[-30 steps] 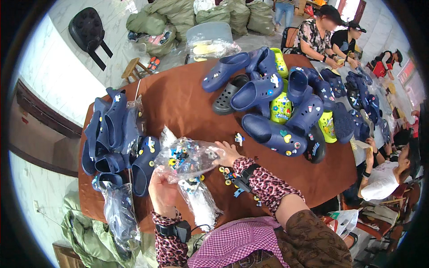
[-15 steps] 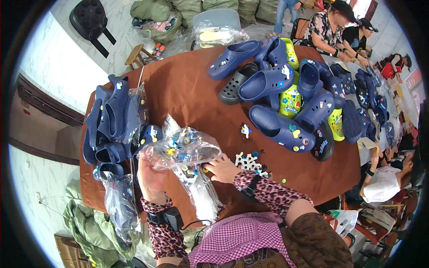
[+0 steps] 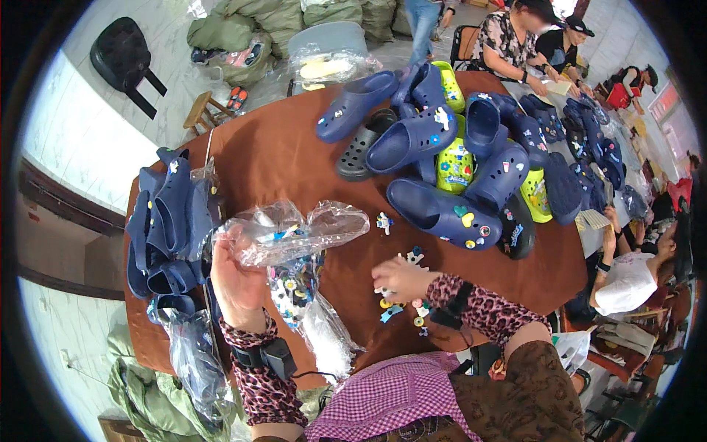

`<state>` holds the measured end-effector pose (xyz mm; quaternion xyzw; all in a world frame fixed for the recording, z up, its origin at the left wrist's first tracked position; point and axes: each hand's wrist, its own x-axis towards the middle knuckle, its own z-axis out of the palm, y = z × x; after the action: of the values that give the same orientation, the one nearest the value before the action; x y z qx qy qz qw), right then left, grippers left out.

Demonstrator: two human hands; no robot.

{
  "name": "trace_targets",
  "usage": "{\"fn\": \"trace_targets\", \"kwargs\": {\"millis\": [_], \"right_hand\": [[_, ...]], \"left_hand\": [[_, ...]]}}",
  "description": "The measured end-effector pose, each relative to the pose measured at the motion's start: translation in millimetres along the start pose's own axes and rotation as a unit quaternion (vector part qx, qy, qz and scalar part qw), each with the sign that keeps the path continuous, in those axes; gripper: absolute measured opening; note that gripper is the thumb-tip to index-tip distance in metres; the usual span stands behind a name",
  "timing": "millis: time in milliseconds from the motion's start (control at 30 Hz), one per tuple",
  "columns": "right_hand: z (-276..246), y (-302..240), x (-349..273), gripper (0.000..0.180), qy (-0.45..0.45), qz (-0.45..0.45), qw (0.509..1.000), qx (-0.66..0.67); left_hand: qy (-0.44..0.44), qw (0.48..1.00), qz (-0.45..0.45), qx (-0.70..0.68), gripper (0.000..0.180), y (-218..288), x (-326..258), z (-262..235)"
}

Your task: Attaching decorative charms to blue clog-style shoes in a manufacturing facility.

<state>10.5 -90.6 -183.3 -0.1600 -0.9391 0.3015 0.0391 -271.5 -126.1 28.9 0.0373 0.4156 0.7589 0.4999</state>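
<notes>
Plastic glare hides most of what I'm after: the clear bag (image 3: 294,232) in the left hand (image 3: 237,283) holds small coloured charms, but I can't make out single pieces through the crinkles. That hand is clenched on the bag's near end, lifting it just above the brown table (image 3: 280,147). Right of the bag, the right hand (image 3: 401,278) rests on the table with fingers curled over loose charms (image 3: 401,306); whether it pinches one I cannot tell. Below the bag lies a second clear packet (image 3: 294,291) of charms, partly covered. Left of the bag, bagged navy clogs (image 3: 166,228) are stacked at the table edge. Beyond the bag, loose blue clogs (image 3: 442,210) pile up, with lime-green ones (image 3: 455,163) half buried.
</notes>
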Motion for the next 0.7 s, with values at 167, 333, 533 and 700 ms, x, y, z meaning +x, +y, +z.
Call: {"fn": "trace_targets", "kwargs": {"millis": [167, 333, 533, 700], "right_hand": [[-36.5, 55.2, 34.0, 0.064, 0.183, 0.190, 0.962, -0.069], [-43.2, 22.1, 48.3, 0.076, 0.048, 0.310, 0.949, 0.024], [9.0, -36.3, -1.2, 0.076, -0.017, 0.185, 0.976, -0.110], [33.3, -66.7, -28.0, 0.045, 0.046, 0.098, 0.979, -0.174]], "left_hand": [[-0.159, 0.987, -0.018, -0.020, 0.018, 0.2, 9.7, 11.5], [-0.083, 0.996, -0.013, 0.019, 0.020, -22.3, 4.7, 16.2], [0.005, 0.996, -0.039, 0.079, 0.021, -62.1, -4.1, -25.8], [-0.054, 0.966, 0.074, 0.243, 0.016, -65.5, -19.9, -47.7]]}}
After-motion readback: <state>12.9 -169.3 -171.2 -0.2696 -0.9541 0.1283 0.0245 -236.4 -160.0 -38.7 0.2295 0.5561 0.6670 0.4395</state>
